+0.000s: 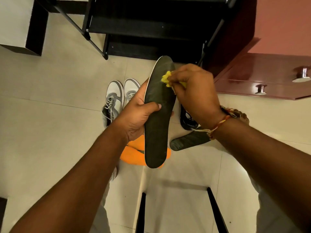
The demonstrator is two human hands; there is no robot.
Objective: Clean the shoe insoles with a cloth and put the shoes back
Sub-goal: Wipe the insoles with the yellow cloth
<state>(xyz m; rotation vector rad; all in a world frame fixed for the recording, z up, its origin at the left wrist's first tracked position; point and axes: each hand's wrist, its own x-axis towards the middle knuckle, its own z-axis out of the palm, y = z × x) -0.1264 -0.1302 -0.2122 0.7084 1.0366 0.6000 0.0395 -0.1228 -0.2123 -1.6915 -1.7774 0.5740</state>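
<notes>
I could see only a yellow corner of the cloth; the rest was bunched inside the right hand. That wrist covered most of a black shoe and one end of a second dark insole on the floor. The held insole and the left hand hid parts of two orange insoles and one white sneaker. The black rack ran off the top edge.

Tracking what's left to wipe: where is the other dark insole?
Head view, right of centre: the other dark insole lies on the floor, right of the orange insoles, just nearer than the black shoe.
</notes>
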